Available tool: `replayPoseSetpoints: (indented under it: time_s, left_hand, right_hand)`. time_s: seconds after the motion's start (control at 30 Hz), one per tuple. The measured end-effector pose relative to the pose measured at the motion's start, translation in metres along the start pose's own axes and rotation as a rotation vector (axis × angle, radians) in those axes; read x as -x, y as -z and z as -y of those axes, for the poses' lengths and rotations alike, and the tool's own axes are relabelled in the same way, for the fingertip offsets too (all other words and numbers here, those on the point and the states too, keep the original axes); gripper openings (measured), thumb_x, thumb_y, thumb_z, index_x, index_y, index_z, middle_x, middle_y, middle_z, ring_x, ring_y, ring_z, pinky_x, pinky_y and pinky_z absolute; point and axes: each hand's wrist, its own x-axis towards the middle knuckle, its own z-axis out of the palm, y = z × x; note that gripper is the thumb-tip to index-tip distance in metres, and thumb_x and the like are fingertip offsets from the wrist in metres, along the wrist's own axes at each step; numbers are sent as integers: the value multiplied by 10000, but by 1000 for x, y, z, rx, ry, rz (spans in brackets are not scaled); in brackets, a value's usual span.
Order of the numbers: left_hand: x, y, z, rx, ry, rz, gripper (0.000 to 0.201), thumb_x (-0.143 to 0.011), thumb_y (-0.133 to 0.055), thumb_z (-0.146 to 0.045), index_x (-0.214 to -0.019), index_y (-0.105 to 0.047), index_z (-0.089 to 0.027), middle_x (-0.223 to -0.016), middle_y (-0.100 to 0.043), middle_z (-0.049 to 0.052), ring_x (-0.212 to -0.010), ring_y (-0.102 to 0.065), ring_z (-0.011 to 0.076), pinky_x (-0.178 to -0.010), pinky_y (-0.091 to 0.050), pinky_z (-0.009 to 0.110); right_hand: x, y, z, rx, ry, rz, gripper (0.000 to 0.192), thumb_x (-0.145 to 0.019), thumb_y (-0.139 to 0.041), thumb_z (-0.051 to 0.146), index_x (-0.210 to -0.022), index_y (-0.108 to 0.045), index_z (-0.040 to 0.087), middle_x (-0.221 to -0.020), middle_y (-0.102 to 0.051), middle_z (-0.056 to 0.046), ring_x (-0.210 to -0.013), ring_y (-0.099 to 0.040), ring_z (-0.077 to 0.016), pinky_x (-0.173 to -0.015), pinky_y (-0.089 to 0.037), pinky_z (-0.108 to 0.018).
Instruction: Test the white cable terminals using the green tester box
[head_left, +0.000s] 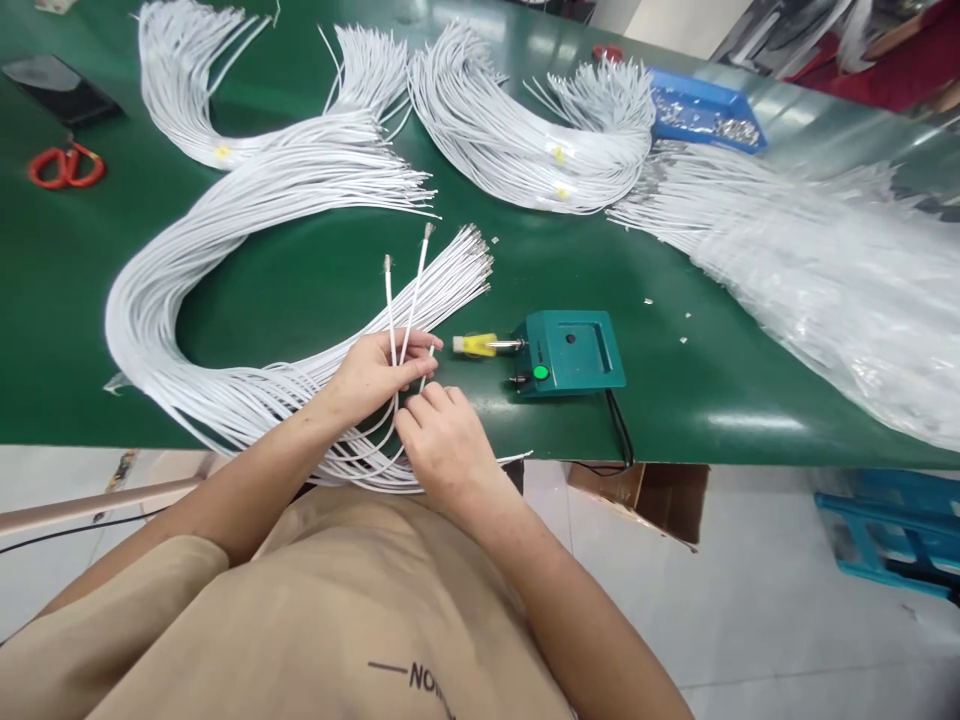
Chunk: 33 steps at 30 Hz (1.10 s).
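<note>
White wires with bare strand ends stand up between the fingers of my left hand, which is closed round them. Close beside it, my right hand pinches another white wire whose tip points up toward my left fingertips. Under both wrists runs a large curved bundle of white wires, its stripped ends fanned out behind my hands. To the right of my fingers sits a small teal device with a green button and a yellow-sleeved piece sticking out of its left side.
More white wire bundles lie along the back of the green table. A blue tray holds small metal parts. Plastic-wrapped wires cover the right side. Red scissors and a phone lie at left; a cardboard box stands below.
</note>
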Motion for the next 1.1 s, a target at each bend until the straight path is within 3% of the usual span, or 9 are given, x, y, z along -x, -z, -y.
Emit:
replayPoseSetpoints:
  time_s: [0.1, 0.27, 0.3, 0.4, 0.5, 0.6, 0.73, 0.87, 1.1]
  left_hand:
    - [8, 3, -2, 82, -1, 39, 325, -733, -691, -409, -926, -679, -147, -803, -666, 47, -694, -594, 135, -534, -445, 209]
    - [18, 7, -2, 112, 1, 30, 414, -808, -575, -534, -956, -673, -160, -907, -680, 77, -849, -619, 185, -618, -483, 244]
    - [21, 7, -2, 100, -5, 35, 415, -804, -579, -538, -943, -676, -160, -870, -680, 70, -816, -618, 179, -623, -482, 248]
    - [30, 3, -1, 63, -36, 88, 402, -806, -583, -532, -910, -686, -158, -786, -673, 50, -733, -609, 161, -622, -473, 253]
    - [40, -5, 0, 64, -33, 157, 418, -835, -551, -519, -977, -683, -149, -818, -687, 61, -748, -621, 169, -626, -476, 266]
    - [46, -7, -2, 138, -10, 161, 452, -857, -529, -503, -1082, -663, -135, -907, -711, 89, -833, -646, 188, -773, -498, 318]
    - [41, -1, -9, 271, -87, 71, 455, -859, -557, -458, -1196, -623, -159, -1006, -709, 85, -952, -641, 200, -893, -469, 341]
    - [33, 2, -9, 249, -107, 33, 482, -761, -688, -402, -1171, -639, -152, -851, -699, 50, -803, -638, 175, -712, -481, 277]
    - [36, -1, 0, 239, -32, 1, 454, -723, -724, -383, -1107, -654, -151, -781, -673, 35, -701, -604, 134, -553, -419, 215]
  right_hand:
    - [4, 2, 18, 9, -37, 137, 188, -849, -442, 72, -822, -623, 117, -770, -649, -128, -825, -544, -250, -694, -375, -362]
    - [5, 32, 22, -262, -175, 438, 151, -830, -548, 217, -735, -659, 177, -603, -647, -52, -554, -541, -176, -567, -351, -296]
    - [1, 40, 16, -314, -253, 365, 194, -849, -534, 255, -711, -655, 190, -614, -651, -40, -542, -534, -163, -563, -345, -291]
    - [-16, 62, -9, -524, -544, -65, 245, -900, -476, 331, -784, -650, 203, -668, -645, 0, -579, -530, -121, -598, -366, -261]
    - [-33, 69, -33, -739, -670, -365, 237, -829, -572, 430, -866, -637, 205, -645, -583, 43, -555, -477, -93, -601, -380, -243]
    - [-41, 63, -43, -952, -690, -434, 246, -761, -640, 428, -715, -599, 189, -575, -492, 63, -526, -416, -80, -563, -364, -235]
    - [-39, 48, -33, -1194, -710, -417, 271, -703, -692, 406, -631, -572, 174, -559, -497, 57, -510, -393, -73, -528, -353, -229]
    - [-38, 42, -25, -1360, -717, -377, 242, -708, -686, 374, -629, -572, 175, -552, -500, 56, -477, -375, -62, -482, -322, -219]
    - [-40, 51, -48, -1593, -757, -694, 188, -744, -678, 364, -749, -650, 179, -625, -501, 43, -479, -339, -48, -466, -323, -216]
